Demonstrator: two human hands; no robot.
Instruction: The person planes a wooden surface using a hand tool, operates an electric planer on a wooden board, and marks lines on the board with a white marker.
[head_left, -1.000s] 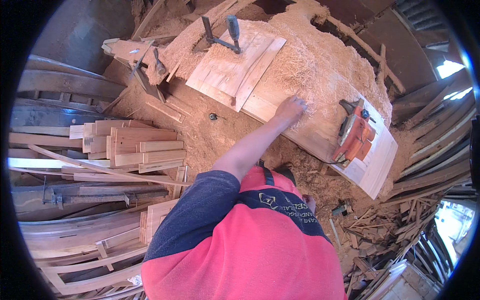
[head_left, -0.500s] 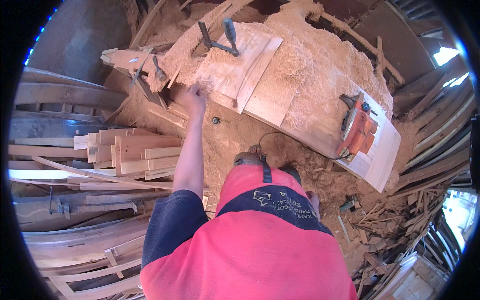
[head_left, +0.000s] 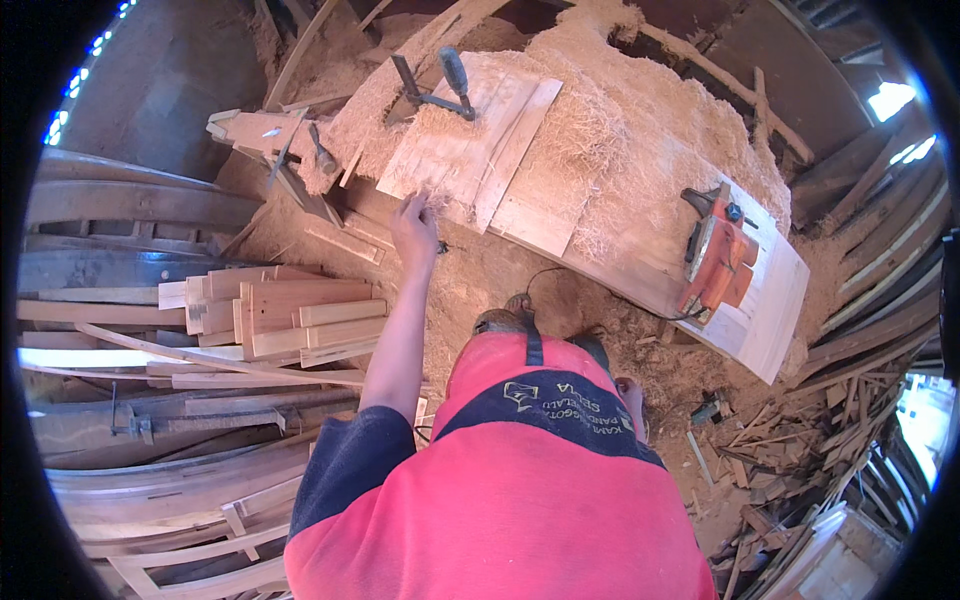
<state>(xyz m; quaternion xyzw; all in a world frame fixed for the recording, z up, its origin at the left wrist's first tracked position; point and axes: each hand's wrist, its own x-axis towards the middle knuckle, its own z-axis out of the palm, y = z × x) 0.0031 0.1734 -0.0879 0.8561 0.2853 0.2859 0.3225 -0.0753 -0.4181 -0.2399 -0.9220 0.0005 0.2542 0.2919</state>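
Observation:
My left hand (head_left: 414, 228) reaches to the near edge of a pale wooden board (head_left: 484, 140). Its fingers are curled against a small clump of wood shavings (head_left: 437, 202) at that edge. A bar clamp (head_left: 452, 82) with a dark handle stands on the board, near its far left corner. My right hand (head_left: 631, 392) barely shows beside my body, and its fingers are hidden. Farther right, an orange electric planer (head_left: 722, 255) rests on a longer pale plank (head_left: 772, 305).
Shavings (head_left: 640, 120) are heaped over the bench. A wooden-handled tool (head_left: 322, 150) lies at its left end. Cut boards (head_left: 300, 310) are stacked to my left. Scrap wood (head_left: 780, 450) litters the floor at right. The planer's cord (head_left: 660, 316) runs along the bench's near edge.
My left hand has moved right and nearer along the board's edge, the shavings clump shifting with it. More of the board's left corner shows. The planer stays in place.

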